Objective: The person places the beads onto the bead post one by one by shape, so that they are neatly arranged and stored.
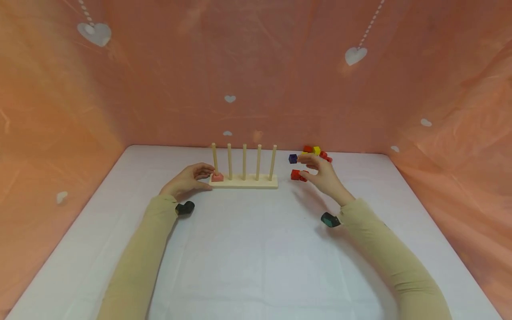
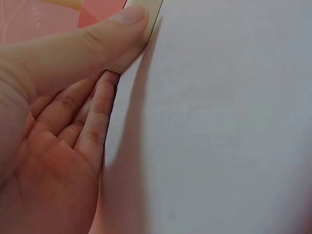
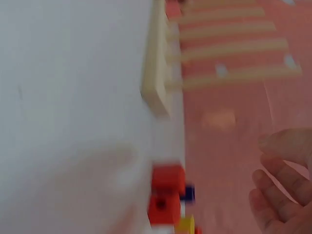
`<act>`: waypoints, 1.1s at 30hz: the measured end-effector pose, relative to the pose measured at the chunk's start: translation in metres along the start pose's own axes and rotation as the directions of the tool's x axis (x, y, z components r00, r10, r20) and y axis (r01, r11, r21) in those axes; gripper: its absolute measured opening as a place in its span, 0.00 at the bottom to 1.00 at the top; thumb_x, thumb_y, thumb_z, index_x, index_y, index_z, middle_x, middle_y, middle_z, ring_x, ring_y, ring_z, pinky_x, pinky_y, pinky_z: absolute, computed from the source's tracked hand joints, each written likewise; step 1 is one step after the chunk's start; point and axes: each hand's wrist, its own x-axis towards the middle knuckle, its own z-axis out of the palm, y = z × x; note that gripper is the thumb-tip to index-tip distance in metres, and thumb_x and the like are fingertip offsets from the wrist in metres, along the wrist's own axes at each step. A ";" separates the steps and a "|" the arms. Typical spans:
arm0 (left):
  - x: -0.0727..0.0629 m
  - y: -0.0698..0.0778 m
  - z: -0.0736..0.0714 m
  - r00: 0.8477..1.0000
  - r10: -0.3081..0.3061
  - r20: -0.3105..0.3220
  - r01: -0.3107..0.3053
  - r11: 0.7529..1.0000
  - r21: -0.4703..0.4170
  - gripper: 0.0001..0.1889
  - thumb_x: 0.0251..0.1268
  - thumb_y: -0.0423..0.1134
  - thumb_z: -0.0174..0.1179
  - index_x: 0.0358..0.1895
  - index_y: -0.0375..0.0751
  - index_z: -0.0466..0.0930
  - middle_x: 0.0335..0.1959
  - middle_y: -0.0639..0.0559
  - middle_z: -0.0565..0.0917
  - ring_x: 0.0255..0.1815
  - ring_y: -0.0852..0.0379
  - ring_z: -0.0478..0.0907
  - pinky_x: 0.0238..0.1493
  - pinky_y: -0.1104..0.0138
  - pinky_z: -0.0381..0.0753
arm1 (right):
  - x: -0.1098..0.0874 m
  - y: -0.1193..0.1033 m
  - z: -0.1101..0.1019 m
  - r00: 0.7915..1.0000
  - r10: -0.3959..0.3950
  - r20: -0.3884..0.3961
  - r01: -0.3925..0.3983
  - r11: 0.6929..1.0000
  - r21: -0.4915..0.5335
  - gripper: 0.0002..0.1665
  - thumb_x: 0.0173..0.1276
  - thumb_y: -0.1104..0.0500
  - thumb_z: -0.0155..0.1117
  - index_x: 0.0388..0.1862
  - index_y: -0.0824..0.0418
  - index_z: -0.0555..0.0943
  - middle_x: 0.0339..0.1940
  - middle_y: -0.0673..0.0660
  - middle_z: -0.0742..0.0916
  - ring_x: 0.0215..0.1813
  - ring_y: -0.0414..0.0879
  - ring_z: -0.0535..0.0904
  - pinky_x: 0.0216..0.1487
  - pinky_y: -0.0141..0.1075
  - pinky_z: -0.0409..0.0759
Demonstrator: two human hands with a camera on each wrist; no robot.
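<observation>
A pale wooden peg board (image 1: 248,183) with several upright pegs stands toward the back of the table. A pink block (image 1: 217,178) sits at the foot of its leftmost peg. My left hand (image 1: 186,179) holds the board's left end; in the left wrist view the thumb lies along the wooden base (image 2: 152,19), fingers on the other side. To the right of the board, my right hand (image 1: 326,175) hovers with nothing in it, fingers relaxed. Close by are red blocks (image 1: 295,174), partly behind the thumb, and a dark blue block (image 1: 293,158) near the fingertips.
Behind the right hand lie a yellow block (image 1: 317,150) and more red pieces (image 1: 325,156), some partly covered. White cloth covers the table (image 1: 248,249). A pink curtain (image 1: 256,71) with white hearts hangs behind the table's back edge and along both sides.
</observation>
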 end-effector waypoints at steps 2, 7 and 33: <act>0.000 0.000 0.000 1.000 -0.003 -0.004 0.003 1.000 0.001 0.34 0.49 0.24 0.70 0.62 0.31 0.67 0.62 0.37 0.70 0.66 0.43 0.64 0.66 0.55 0.62 | 0.001 0.007 -0.011 0.999 0.023 -0.035 -0.024 0.999 -0.035 0.25 0.62 0.71 0.65 0.58 0.69 0.73 0.54 0.66 0.80 0.58 0.62 0.74 0.61 0.51 0.70; -0.001 -0.001 0.000 1.000 0.000 -0.006 0.000 1.000 0.001 0.34 0.49 0.24 0.70 0.62 0.31 0.67 0.62 0.37 0.70 0.66 0.43 0.64 0.66 0.56 0.62 | 0.003 0.029 -0.025 0.990 0.128 -0.056 -0.134 0.984 -0.119 0.23 0.64 0.66 0.66 0.57 0.68 0.74 0.55 0.64 0.80 0.59 0.60 0.73 0.63 0.51 0.68; -0.003 0.001 0.003 1.000 -0.015 -0.026 0.014 0.999 -0.043 0.34 0.49 0.24 0.71 0.62 0.33 0.67 0.63 0.39 0.70 0.66 0.44 0.64 0.66 0.55 0.62 | 0.024 0.075 -0.022 0.928 0.371 0.022 -0.368 0.927 -0.070 0.21 0.67 0.69 0.61 0.59 0.64 0.74 0.55 0.61 0.77 0.62 0.56 0.67 0.65 0.49 0.66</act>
